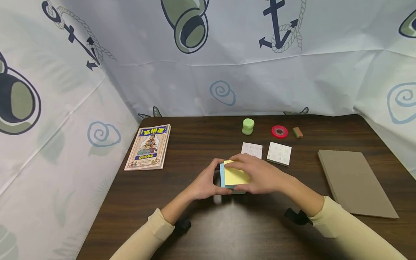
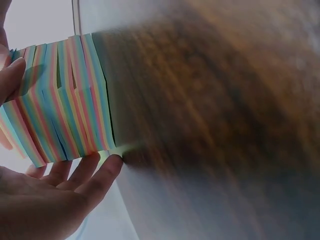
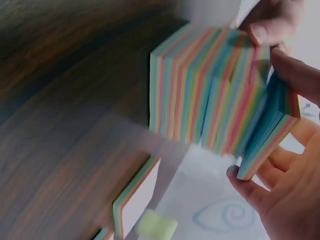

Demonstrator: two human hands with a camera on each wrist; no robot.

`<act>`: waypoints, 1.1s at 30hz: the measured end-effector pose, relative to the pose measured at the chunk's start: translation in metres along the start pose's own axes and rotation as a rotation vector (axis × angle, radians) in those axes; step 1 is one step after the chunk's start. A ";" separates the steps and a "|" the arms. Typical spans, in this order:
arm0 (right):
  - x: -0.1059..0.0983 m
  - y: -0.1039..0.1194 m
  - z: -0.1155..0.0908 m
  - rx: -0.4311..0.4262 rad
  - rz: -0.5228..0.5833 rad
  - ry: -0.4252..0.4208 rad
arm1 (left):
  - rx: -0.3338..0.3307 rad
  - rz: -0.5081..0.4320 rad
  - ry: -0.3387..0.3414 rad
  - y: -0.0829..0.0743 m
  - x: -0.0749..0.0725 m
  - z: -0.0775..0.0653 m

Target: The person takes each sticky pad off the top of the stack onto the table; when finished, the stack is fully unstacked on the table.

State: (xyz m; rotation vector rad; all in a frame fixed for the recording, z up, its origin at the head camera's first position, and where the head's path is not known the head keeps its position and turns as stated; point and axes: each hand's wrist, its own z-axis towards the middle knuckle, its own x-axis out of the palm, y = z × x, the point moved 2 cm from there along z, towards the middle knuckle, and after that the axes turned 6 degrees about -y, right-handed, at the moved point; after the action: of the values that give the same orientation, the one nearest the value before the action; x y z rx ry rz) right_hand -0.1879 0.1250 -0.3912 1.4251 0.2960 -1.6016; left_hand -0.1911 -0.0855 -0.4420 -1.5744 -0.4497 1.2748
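Observation:
A tall stack of colored sticky note pads (image 2: 65, 105) stands on the table in front of me, its edges banded pink, yellow, blue and green. My left hand (image 1: 203, 183) holds the stack from the left, thumb at the near side and fingers at the far side. With thumb and fingers, my right hand (image 1: 261, 175) grips a thin pad (image 3: 272, 132) at the top, yellow on its upper face (image 1: 235, 176). In the right wrist view that pad tilts away from the stack, leaving a wedge-shaped gap. Part of the stack is hidden by the hands.
Beyond the hands lie two white-topped pads (image 1: 251, 150) (image 1: 279, 153). Farther back are a green hourglass-shaped object (image 1: 248, 126), a red ring-shaped roll (image 1: 279, 131) and a small green-and-orange block (image 1: 297, 132). A book (image 1: 149, 147) lies left, a grey-brown board (image 1: 355, 182) right.

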 end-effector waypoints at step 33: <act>-0.045 -0.151 -0.127 0.452 -0.109 -0.015 | -0.028 0.085 0.001 -0.002 -0.001 0.001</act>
State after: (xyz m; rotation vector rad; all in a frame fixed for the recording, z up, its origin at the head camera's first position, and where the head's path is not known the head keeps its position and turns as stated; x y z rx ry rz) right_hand -0.2247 0.3157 -0.4474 1.7570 -0.0022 -1.8457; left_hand -0.1919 -0.0848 -0.4398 -1.6330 -0.4050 1.3373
